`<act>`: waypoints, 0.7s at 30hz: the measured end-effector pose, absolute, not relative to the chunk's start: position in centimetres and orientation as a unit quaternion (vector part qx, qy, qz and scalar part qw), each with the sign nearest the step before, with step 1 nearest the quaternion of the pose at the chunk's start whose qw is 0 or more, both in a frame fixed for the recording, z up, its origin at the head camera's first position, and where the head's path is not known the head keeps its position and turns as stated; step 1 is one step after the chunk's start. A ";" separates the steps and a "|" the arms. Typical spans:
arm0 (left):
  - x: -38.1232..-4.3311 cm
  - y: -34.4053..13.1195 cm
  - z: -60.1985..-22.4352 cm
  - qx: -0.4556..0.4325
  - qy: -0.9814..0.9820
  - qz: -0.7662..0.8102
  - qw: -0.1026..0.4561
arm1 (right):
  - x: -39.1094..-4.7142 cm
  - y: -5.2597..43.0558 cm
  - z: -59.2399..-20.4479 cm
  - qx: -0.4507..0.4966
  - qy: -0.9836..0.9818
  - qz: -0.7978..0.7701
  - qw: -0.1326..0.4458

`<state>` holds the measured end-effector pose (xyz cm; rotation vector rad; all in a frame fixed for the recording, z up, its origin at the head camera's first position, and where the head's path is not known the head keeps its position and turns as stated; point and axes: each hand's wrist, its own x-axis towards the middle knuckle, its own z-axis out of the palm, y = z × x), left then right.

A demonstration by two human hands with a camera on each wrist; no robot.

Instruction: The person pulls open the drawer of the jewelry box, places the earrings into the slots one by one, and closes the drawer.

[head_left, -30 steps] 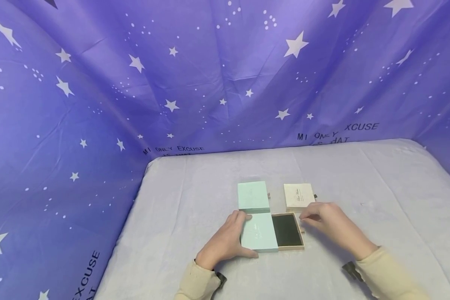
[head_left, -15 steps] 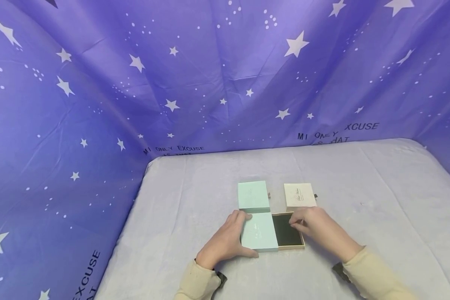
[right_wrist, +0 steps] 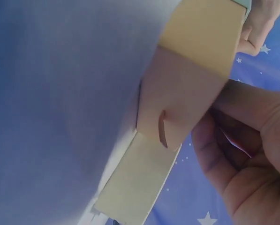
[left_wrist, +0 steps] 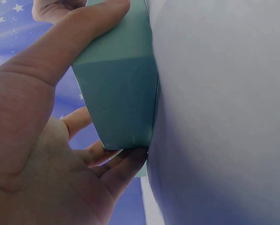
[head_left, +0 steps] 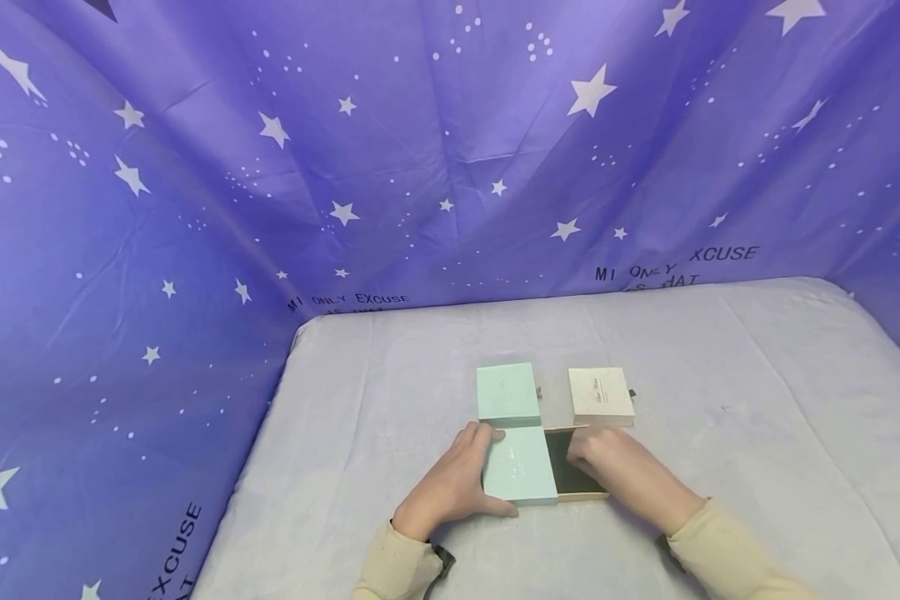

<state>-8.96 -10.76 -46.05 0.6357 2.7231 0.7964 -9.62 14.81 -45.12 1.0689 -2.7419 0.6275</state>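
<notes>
A mint-green drawer box (head_left: 521, 467) lies on the table with its tan drawer (head_left: 581, 497) pulled out to the right, showing a black lining (head_left: 561, 468). My left hand (head_left: 453, 479) grips the sleeve from the left, thumb along the near side (left_wrist: 121, 35) and other fingers at the far side and left end. My right hand (head_left: 630, 471) reaches over the drawer's right end with curled fingers. Its fingertips go down behind the rim and are hidden, so I cannot tell what they pinch. A ribbon pull (right_wrist: 162, 129) shows on the drawer's end wall in the right wrist view.
Behind the opened box lies a second mint-green box (head_left: 506, 392) with a small ribbon tab. A cream box (head_left: 600, 392) with dark lettering and a black tab is at its right. A pale cloth (head_left: 420, 358) covers the table; a purple star-print curtain (head_left: 450, 150) hangs behind and left.
My right hand has moved left from the drawer's right edge to over its inside, and its fingers have dipped down into it. The left hand and the boxes have stayed put.
</notes>
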 end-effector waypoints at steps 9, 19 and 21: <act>-9.0 -10.8 -46.2 0.218 0.929 0.274 0.118 | -9.4 14.7 -44.8 0.350 -0.919 0.169 0.064; -8.9 -10.9 -46.2 0.219 0.929 0.274 0.116 | -9.4 14.7 -44.6 0.358 -0.919 0.156 0.052; -8.9 -10.8 -46.1 0.219 0.929 0.274 0.116 | -9.4 14.7 -44.7 0.355 -0.919 0.162 0.054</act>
